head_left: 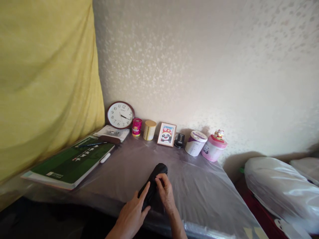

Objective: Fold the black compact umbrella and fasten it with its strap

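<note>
A black folded umbrella [152,187], compact and rolled up, lies slantwise at the table's front edge, its far end pointing away and slightly right. My left hand [134,209] grips its near part from the left, thumb and fingers on either side. On the right side, my right hand [164,192] pinches at the black fabric with thumb and forefinger. Exactly what sits between those fingertips is too small to make out. Parts of the umbrella are hidden behind both hands.
Along the wall stand a clock [121,115], a pink can [137,127], a yellow tin [150,130], a panda picture frame [166,134], a small black device [179,140], a white tub [196,143] and a pink tub [213,148]. A green book [72,159] lies left.
</note>
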A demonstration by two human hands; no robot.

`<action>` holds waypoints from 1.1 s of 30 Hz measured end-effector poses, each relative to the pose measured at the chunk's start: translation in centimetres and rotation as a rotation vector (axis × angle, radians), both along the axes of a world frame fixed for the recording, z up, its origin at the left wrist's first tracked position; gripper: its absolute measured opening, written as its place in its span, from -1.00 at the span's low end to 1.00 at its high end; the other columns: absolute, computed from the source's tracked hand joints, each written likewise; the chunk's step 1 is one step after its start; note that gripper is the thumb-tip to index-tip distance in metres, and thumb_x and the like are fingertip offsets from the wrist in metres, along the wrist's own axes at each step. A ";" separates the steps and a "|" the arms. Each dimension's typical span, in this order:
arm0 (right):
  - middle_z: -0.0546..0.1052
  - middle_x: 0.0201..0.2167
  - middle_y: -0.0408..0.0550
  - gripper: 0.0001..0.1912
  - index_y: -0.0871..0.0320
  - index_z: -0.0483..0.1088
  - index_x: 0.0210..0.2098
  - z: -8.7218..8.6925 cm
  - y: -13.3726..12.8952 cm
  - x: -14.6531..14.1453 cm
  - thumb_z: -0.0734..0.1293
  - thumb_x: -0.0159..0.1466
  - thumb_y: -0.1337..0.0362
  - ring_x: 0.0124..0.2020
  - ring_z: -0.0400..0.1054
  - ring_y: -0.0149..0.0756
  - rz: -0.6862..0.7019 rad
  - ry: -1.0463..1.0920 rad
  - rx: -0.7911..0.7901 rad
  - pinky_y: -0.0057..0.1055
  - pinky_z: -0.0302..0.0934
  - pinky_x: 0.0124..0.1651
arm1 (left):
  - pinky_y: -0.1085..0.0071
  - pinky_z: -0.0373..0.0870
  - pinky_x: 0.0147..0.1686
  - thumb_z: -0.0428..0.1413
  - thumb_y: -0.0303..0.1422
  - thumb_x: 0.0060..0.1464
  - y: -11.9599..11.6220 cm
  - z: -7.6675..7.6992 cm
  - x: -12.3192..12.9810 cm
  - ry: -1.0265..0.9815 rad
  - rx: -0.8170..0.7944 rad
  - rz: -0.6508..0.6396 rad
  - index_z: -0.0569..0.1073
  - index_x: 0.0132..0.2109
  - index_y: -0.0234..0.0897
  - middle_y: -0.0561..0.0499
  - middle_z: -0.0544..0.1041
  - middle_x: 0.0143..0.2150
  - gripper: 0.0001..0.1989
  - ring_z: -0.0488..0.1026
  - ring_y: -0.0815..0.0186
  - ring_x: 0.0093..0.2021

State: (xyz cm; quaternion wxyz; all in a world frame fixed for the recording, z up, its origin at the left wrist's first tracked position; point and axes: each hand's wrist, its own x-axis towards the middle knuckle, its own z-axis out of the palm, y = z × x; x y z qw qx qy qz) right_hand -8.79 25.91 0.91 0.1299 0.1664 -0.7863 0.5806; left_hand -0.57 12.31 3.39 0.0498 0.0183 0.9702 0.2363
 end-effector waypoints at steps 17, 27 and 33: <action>0.26 -0.58 -0.24 -0.92 0.14 0.31 -0.46 2.4 -1.1 -0.2 0.25 0.12 0.27 -0.58 0.17 -0.47 0.181 -0.264 0.023 -0.51 0.11 -0.48 | 0.23 0.41 -0.29 -0.13 -0.37 0.13 0.6 -0.8 0.0 0.021 -0.171 -0.017 0.01 0.22 0.04 -0.31 0.32 0.06 -0.49 0.51 0.14 -0.26; 0.36 -0.58 -0.18 -0.95 0.16 0.34 -0.48 3.0 -2.6 -1.0 0.28 0.06 0.30 -0.57 0.23 -0.44 0.026 -0.183 0.230 -0.49 0.16 -0.46 | 0.27 0.37 -0.17 -0.14 -0.30 0.12 -0.6 -0.8 1.6 -0.014 -0.049 -0.012 -0.15 0.27 -0.14 -0.33 0.18 0.17 -0.41 0.47 0.19 -0.16; 0.40 -0.51 -0.15 -0.68 0.20 0.34 -0.37 3.0 -0.5 -1.5 0.29 0.05 0.05 -0.64 0.21 -0.51 0.034 -0.408 -0.265 -0.54 0.15 -0.60 | 0.35 0.36 -0.12 -0.11 -0.43 0.07 -1.6 -1.0 3.1 0.007 0.004 0.014 -0.20 0.27 -0.07 -0.23 -0.07 0.30 -0.34 0.39 0.22 -0.01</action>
